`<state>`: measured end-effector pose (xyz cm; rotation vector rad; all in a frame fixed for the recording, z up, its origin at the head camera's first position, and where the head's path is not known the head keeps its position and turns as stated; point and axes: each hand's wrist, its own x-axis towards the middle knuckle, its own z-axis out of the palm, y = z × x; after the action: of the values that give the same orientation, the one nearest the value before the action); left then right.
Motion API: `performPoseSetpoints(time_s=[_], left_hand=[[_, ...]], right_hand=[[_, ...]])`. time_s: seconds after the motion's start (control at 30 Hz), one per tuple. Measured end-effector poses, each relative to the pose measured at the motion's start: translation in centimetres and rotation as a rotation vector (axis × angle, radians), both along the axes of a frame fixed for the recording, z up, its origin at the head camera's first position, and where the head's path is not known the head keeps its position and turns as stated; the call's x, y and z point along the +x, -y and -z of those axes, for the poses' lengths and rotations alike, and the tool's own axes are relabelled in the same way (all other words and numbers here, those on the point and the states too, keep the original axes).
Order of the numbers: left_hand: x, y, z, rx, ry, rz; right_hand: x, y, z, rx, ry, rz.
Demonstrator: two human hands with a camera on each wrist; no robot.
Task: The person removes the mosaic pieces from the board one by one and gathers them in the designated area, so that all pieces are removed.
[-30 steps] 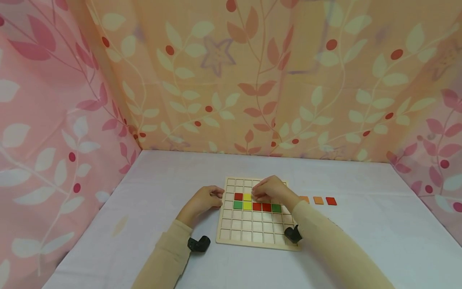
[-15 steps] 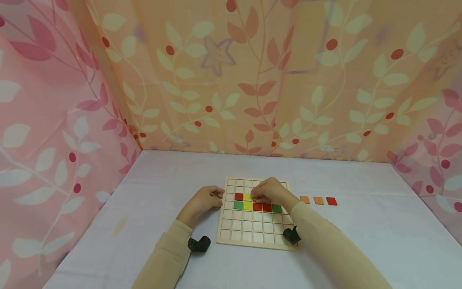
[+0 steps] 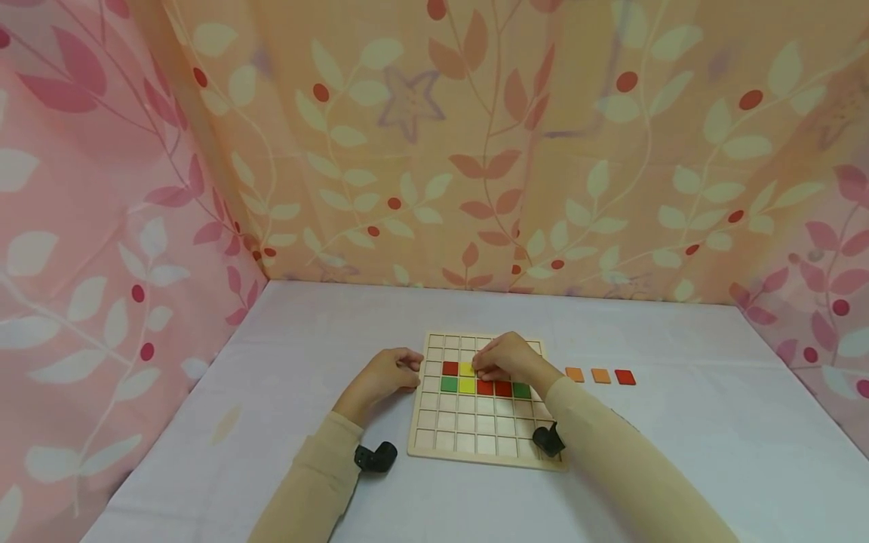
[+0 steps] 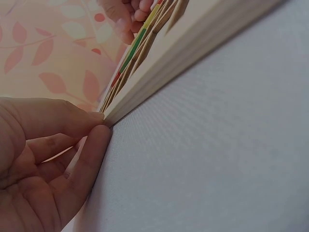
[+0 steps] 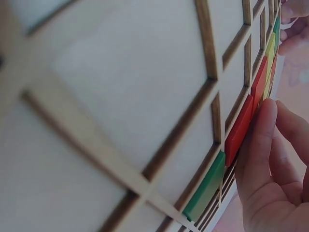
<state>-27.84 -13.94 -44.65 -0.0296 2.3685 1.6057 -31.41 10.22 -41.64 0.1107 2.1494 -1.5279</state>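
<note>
A wooden grid board [image 3: 485, 452] lies flat on the table. One row holds two green tiles [image 3: 449, 384], a yellow tile [image 3: 467, 385] and two red tiles [image 3: 503, 389]; the row behind has a red tile [image 3: 450, 368] and a yellow tile [image 3: 466, 369]. My left hand [image 3: 389, 371] grips the board's left edge between thumb and finger, which the left wrist view shows close up. My right hand [image 3: 511, 357] reaches over the board, thumb and fingertips [image 5: 267, 108] pinching at the right side of that back yellow tile, which they partly hide.
Two orange tiles [image 3: 600, 375] and a loose red tile [image 3: 625, 377] lie in a line on the white tablecloth [image 3: 326, 317], right of the board. Black wrist cameras [image 3: 376, 457] hang by both sleeves. Patterned curtains [image 3: 407, 188] enclose the table's back and sides.
My right hand has shifted very slightly left toward the back yellow tile. The left hand keeps its place at the board's edge.
</note>
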Motion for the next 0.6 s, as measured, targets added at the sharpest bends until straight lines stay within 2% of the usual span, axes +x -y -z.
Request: performPoseSetpoints(time_s=[0.3, 0.6], left_hand=[[-0.2, -0.01, 0.03, -0.008, -0.017, 0.017], [-0.08, 0.1, 0.12, -0.005, -0.015, 0.01]], right_hand=[[-0.04, -0.32, 0.02, -0.01, -0.022, -0.014], [0.23, 0.11, -0.16, 0.034, -0.031, -0.014]])
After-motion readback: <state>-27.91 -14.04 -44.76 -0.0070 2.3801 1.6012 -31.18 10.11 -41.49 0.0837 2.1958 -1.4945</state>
